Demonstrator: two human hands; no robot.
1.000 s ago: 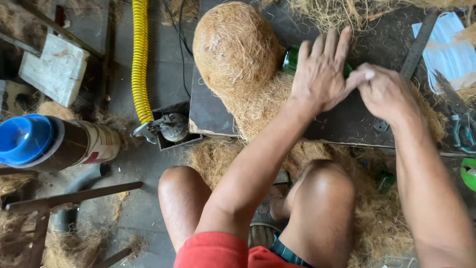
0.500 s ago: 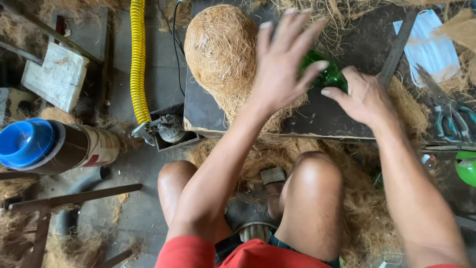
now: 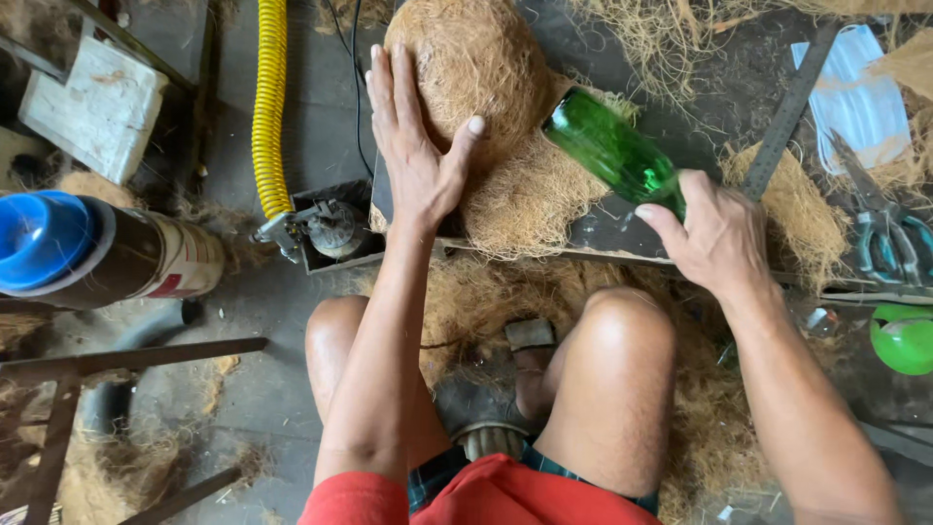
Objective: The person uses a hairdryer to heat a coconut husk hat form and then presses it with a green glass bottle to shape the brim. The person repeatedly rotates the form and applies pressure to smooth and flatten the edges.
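Head camera looks down on a dark work board (image 3: 622, 233) beyond the person's knees. At its far left lies a rounded brown mound of coconut fibre (image 3: 476, 68); the left hand (image 3: 413, 146) rests flat and released on its left side. Just right, the right hand (image 3: 714, 233) grasps a green glass bottle (image 3: 612, 151), tilted with its far end touching the mound. Scissors (image 3: 889, 238) lie far right.

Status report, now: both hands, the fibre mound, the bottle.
Left hand flat on the coconut fibre mound. Right hand grips the green bottle, its far end against the fibre. Scissors lie off to the right, apart from both.
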